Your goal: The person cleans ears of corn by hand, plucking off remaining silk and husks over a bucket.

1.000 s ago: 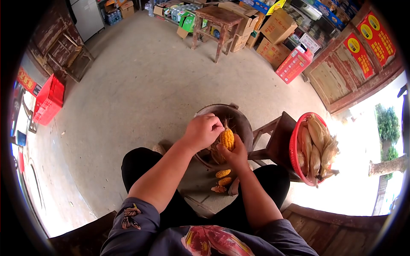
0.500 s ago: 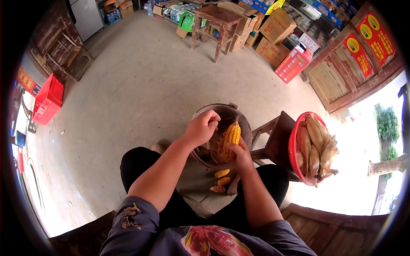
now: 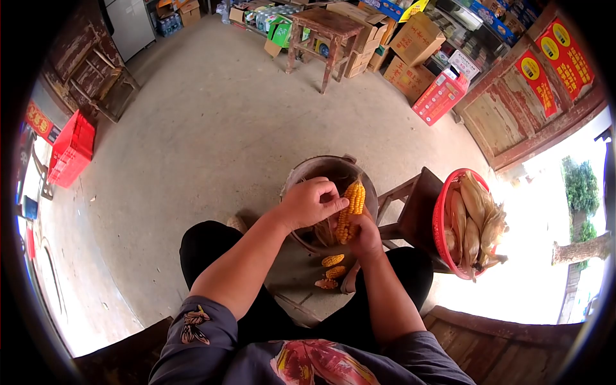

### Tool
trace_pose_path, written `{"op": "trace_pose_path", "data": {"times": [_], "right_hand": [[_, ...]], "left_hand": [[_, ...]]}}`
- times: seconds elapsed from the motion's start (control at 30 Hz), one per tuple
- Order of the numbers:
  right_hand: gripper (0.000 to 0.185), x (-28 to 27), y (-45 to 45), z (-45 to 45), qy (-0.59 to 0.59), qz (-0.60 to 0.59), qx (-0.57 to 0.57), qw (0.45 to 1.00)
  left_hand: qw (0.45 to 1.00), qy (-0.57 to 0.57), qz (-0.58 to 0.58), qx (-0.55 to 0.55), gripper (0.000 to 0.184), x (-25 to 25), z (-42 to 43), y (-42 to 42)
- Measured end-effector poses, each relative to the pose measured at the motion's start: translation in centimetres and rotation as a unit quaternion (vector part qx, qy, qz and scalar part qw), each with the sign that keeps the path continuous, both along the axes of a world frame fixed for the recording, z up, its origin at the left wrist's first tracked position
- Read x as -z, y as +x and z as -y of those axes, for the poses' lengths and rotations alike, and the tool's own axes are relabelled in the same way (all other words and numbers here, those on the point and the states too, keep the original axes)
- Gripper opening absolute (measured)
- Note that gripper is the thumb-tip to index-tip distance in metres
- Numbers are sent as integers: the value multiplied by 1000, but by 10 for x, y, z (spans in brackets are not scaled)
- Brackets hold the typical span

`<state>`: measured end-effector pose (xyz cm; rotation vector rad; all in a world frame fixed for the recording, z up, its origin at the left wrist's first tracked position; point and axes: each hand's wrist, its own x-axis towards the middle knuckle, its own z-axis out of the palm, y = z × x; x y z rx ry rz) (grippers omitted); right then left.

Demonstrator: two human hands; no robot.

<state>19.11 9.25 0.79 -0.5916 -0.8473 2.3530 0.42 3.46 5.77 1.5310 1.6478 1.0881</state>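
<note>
My right hand (image 3: 363, 233) is wrapped round the lower part of a yellow corn cob (image 3: 354, 197), which stands upright over a round dark basin (image 3: 297, 173). From the left, my left hand (image 3: 314, 204) reaches the side of the cob, its fingers curled and thumb stretched toward the kernels; whether it pinches anything is too small to tell. Husks (image 3: 324, 232) lie inside the basin, partly hidden by my hands. Below the basin, three small corn pieces (image 3: 332, 260) rest on the floor between my legs.
A red basket (image 3: 440, 224) of husk-covered corn (image 3: 473, 224) sits on a dark wooden stool (image 3: 418, 208) at the right. Farther off are a wooden stool (image 3: 328, 23), cardboard boxes (image 3: 417, 40) and a red box (image 3: 441, 97). Red crates (image 3: 72, 151) stand at the left.
The cob has risen into clearer view in my right hand since the earliest frame. My left hand drew back from it, then returned to its side.
</note>
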Motion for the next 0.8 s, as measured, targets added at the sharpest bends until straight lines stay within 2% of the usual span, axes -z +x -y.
{"op": "trace_pose_path", "data": {"times": [0.03,0.1,0.17,0.27,0.33,0.43,0.5,0.53,0.57,0.63,0.67,0.73,0.77,0.8], "right_hand": [[55,0,-2,2,0,0,0,1000],[58,1,-6,6,79,76,28,994],[59,0,-7,9,62,75,18,995],[57,1,-6,8,53,76,-21,995],[54,-3,-5,7,38,17,-49,998],[50,-8,-4,8,1,17,-24,1000],[48,-6,-3,7,-22,-5,-16,1000],[47,-1,-2,5,-43,-30,-14,999],[46,2,-1,3,-63,-54,-13,996],[46,5,3,0,-71,-71,-25,995],[45,5,4,-1,-79,-88,-38,992],[46,3,3,0,-52,-66,-31,996],[47,0,2,1,-26,-44,-25,998],[47,-5,0,4,-26,-44,-25,998]], "left_hand": [[1000,-1,-26,7,22,-6,1,1],[999,-3,-51,14,24,-4,1,2],[996,46,-71,1,25,11,-1,4],[994,62,-93,-7,21,18,-3,2],[991,50,-115,-37,20,18,-5,-2],[985,38,-148,-82,16,23,-6,-8],[982,22,-138,-125,11,21,-7,-10],[992,-7,-64,-106,12,14,-4,-11],[992,-6,-64,-104,12,13,-3,-11],[996,-23,39,-75,19,12,-3,-10],[996,-23,39,-74,19,13,-4,-10],[979,-94,179,37,30,13,-6,-11],[979,-94,179,37,30,12,-5,-9],[990,-91,100,45,34,4,-3,-5]]}}
